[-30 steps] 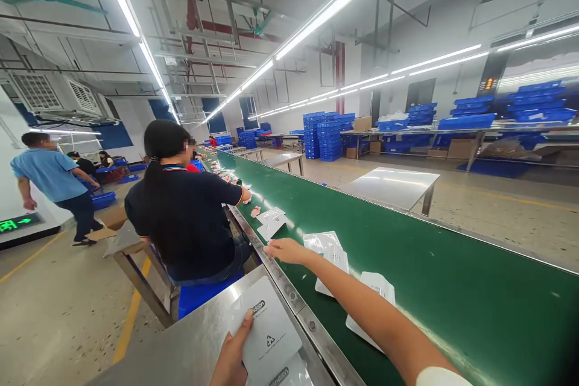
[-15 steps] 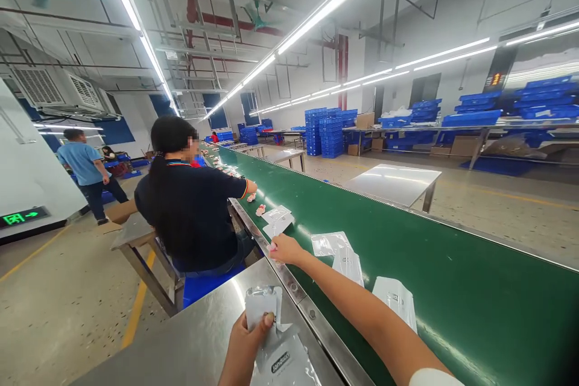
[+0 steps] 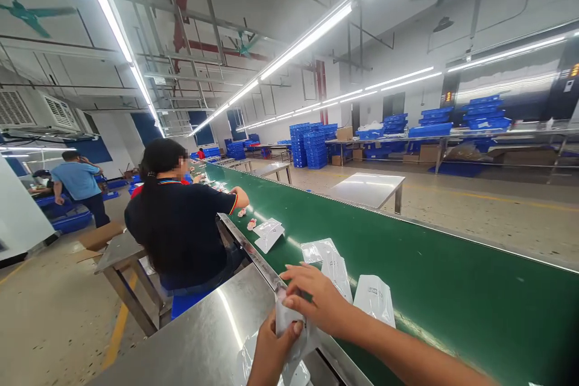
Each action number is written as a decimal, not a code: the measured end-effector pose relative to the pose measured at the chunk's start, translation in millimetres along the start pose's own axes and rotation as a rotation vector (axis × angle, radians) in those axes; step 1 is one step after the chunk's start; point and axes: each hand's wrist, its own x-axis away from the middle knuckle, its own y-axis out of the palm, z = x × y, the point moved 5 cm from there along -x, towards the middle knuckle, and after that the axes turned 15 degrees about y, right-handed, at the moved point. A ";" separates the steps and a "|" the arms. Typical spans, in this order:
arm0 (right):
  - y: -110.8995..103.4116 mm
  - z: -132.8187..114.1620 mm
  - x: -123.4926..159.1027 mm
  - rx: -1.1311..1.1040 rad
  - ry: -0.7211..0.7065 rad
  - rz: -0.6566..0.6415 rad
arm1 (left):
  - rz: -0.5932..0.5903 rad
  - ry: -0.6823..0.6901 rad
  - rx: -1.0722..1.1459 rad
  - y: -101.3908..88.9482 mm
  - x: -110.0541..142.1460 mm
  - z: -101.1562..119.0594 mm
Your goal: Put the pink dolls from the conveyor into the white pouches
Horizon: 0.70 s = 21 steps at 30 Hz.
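My left hand (image 3: 274, 347) is closed around a small silvery-white plastic pouch (image 3: 292, 315), its thumb pressed on the front. At the pouch's upper end, my right hand (image 3: 319, 298) has its fingers apart and bent, the thumb tip touching the pouch. A bit of pink shows at the pouch's mouth beneath these fingers; its kind is hidden. More silvery pouches (image 3: 296, 374) lie under my left hand on the metal table (image 3: 194, 338). Beyond my right hand, flat pouches (image 3: 373, 298) rest on the green conveyor belt (image 3: 434, 289).
Small pink items (image 3: 252, 225) and another pair of pouches (image 3: 270, 234) lie farther up the belt. A co-worker in a dark shirt (image 3: 181, 223) sits to the left, one arm over the belt. A metal rail (image 3: 248, 250) separates table and belt. Blue crates (image 3: 314, 148) stand beyond.
My right hand has come back from the belt's edge, where it held something small and pink, to the pouch's mouth. My left hand has moved slightly right with the pouch. The view has shifted right.
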 end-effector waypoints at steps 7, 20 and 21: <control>-34.4 21.9 69.7 0.148 0.020 -0.305 | -0.518 0.086 0.200 88.9 30.3 13.3; -131.3 161.6 116.8 0.703 0.636 -0.135 | -0.316 -0.182 0.109 46.8 30.3 1.8; -129.9 155.3 104.7 0.757 0.596 -0.109 | -0.297 -0.186 0.105 45.5 30.3 3.0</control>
